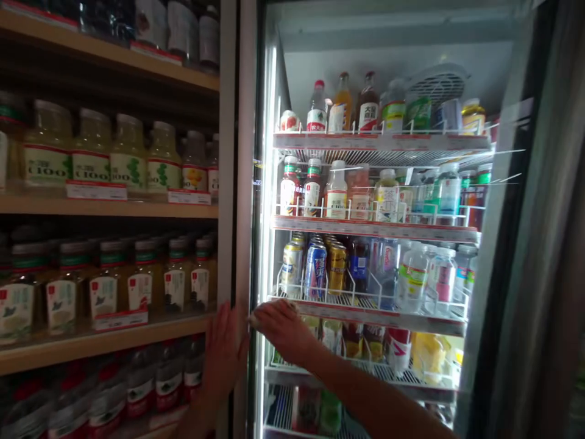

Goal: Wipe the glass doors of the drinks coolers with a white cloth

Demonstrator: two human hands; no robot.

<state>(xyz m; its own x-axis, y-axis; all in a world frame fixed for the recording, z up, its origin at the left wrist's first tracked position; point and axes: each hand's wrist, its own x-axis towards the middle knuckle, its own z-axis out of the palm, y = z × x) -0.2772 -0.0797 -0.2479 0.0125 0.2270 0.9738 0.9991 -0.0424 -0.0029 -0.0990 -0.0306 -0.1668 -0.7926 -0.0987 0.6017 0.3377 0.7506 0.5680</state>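
Observation:
A drinks fridge stands with its door (516, 256) swung out to the right. My left hand (225, 353) lies flat, fingers stretched upward, against the fridge's left frame (238, 183). My right hand (282, 328) reaches across to the left end of the third wire shelf (365, 314), fingers curled at the shelf's front edge just below the cans (315, 268). Whether those fingers hold anything is hidden. Bottles and cans fill every fridge shelf.
Wooden shelves (109, 210) to the left carry rows of juice bottles (128, 155) with price tags. The glass door edge stands on the right. A fan grille (436, 82) sits at the fridge's upper back wall.

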